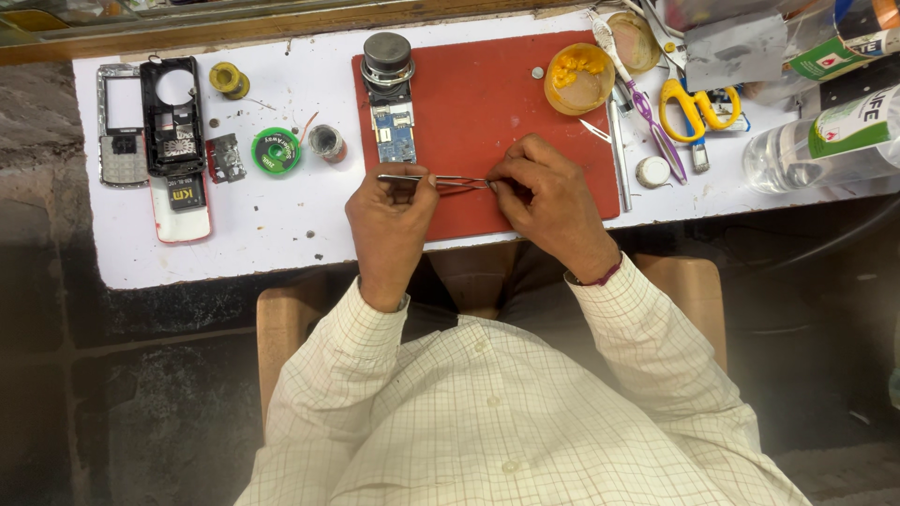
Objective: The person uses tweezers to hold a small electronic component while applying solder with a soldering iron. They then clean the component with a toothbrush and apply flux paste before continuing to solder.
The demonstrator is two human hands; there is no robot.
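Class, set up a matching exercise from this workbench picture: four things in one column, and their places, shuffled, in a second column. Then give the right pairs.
Things
1. thin metal tweezers
2. yellow-handled scissors
3. round green solder-wick spool
4. blue phone circuit board

Places
A. on the white tabletop, left of the red mat
B. near the red mat's upper left corner
C. held between the left hand and right hand
D. right of the red mat, among the tools

Pairs: 1-C, 2-D, 3-A, 4-B
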